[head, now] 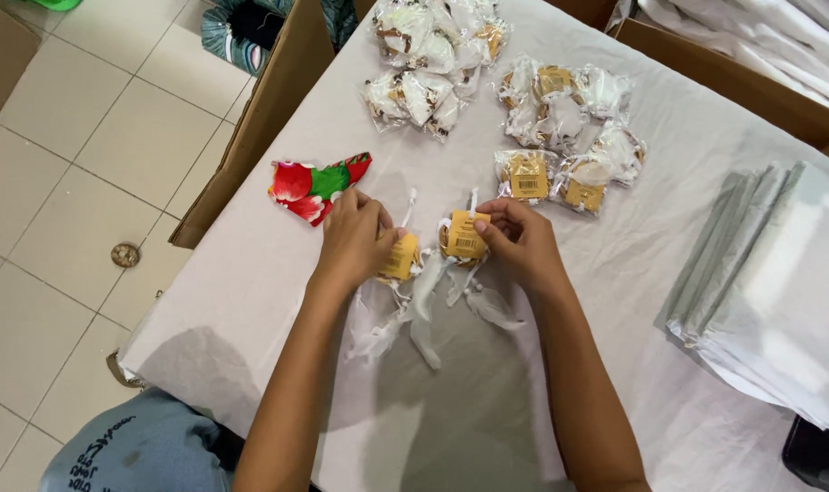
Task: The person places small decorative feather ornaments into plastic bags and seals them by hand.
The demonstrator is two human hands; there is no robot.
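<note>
We look down on a table (250, 273) draped in white cloth. Our left hand (355, 239) has its fingers curled closed around a small yellow tag (401, 258), and our right hand (516, 239) pinches a second yellow tag (465, 237) between thumb and fingertips. Each tag sits directly under its own hand, the two tags just beside each other at the centre, neither hand nearer the other's piece. Thin white ties (425, 305) trail from both tags toward us, their long axes running roughly away from the fingers and down the table. A red and green flowered cloth (316, 187) lies just beyond the left hand. Clear packets (560, 114) holding finished pieces lie farther off, and a stack of white bags (779, 292) rests well apart to the right.
</note>
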